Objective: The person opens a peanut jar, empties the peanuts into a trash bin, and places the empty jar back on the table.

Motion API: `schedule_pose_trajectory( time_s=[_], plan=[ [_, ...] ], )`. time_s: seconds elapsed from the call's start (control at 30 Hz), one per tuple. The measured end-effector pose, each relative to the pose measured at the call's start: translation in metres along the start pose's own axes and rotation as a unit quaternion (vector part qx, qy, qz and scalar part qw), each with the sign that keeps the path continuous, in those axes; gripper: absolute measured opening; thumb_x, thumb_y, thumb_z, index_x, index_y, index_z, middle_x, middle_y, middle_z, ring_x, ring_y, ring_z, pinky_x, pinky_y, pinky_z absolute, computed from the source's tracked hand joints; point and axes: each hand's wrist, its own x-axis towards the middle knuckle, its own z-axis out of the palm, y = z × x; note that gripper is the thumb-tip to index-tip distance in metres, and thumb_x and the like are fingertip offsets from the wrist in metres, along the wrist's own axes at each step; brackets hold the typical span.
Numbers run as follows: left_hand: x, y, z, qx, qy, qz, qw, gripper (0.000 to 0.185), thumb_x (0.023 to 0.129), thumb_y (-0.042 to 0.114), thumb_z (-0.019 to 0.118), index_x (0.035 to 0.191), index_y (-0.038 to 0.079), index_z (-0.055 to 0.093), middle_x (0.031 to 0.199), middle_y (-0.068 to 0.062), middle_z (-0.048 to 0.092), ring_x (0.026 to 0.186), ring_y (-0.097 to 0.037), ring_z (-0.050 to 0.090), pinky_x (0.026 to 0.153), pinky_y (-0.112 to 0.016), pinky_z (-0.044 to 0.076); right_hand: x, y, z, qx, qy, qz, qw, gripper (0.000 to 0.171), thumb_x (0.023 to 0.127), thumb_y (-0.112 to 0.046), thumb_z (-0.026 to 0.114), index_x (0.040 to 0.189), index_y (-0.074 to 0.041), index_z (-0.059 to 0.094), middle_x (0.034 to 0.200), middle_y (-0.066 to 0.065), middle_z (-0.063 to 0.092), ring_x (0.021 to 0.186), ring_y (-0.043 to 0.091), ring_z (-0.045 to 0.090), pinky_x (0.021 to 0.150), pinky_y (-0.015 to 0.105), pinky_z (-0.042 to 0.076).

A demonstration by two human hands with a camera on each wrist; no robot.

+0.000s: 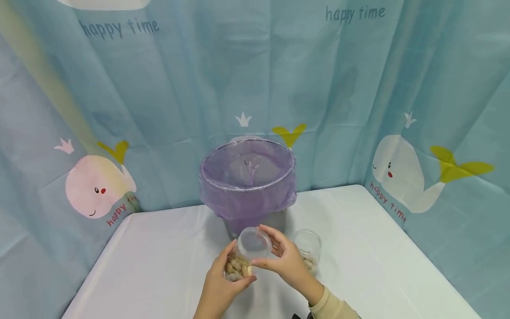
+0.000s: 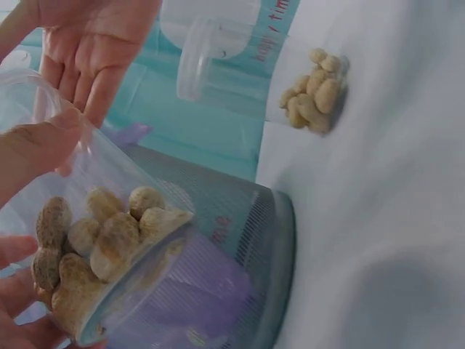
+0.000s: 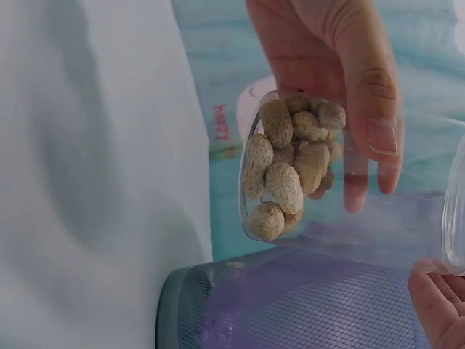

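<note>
I see the left hand (image 1: 223,281) curled round a clear jar (image 3: 385,233) of peanuts (image 3: 280,189), held up in front of the bin (image 1: 276,220) with its purple bag (image 1: 248,201). The right hand (image 1: 286,260) grips the jar's top with thumb and fingers; I cannot tell if a lid is on. I'd hold it firm and level, without squeezing. Another peanut jar (image 1: 311,243) stands on the white table (image 1: 159,257). Blue whale curtains (image 1: 239,75) hang around.
</note>
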Motion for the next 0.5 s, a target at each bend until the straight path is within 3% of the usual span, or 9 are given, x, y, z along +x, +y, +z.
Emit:
schedule_pose_trajectory(
  time_s=[0.17,0.23,0.5],
  plan=[
    [0.012,0.007,-0.002,0.043,0.009,0.042,0.9981,0.091,0.070,0.027,0.090,0.146,0.007,0.044,0.133,-0.018,0.058,0.120,-0.037,0.058,0.101,-0.059,0.051,0.006,-0.005,-0.004,0.011,0.018,-0.010,1.000,0.083,0.082,-0.019,0.082,0.150,-0.002,0.038,0.156,0.019,0.041,0.143,0.038,0.041,0.109,0.052,0.047],
    [0.014,0.011,-0.003,0.049,0.008,0.043,0.9978,0.091,0.070,0.027,0.090,0.146,0.008,0.044,0.133,-0.017,0.058,0.120,-0.036,0.056,0.100,-0.059,0.051,0.007,-0.006,-0.006,0.010,0.022,-0.003,1.000,0.083,0.082,-0.020,0.082,0.150,-0.003,0.038,0.156,0.019,0.040,0.144,0.038,0.039,0.109,0.054,0.046],
    [0.011,0.019,-0.010,0.047,-0.016,0.032,0.9982,0.092,0.071,0.028,0.089,0.148,0.010,0.042,0.141,-0.016,0.054,0.123,-0.037,0.052,0.099,-0.062,0.050,0.005,-0.009,-0.003,0.045,0.019,0.004,0.999,0.083,0.082,-0.019,0.082,0.150,-0.001,0.037,0.156,0.020,0.039,0.144,0.039,0.039,0.102,0.030,0.054]
  ],
)
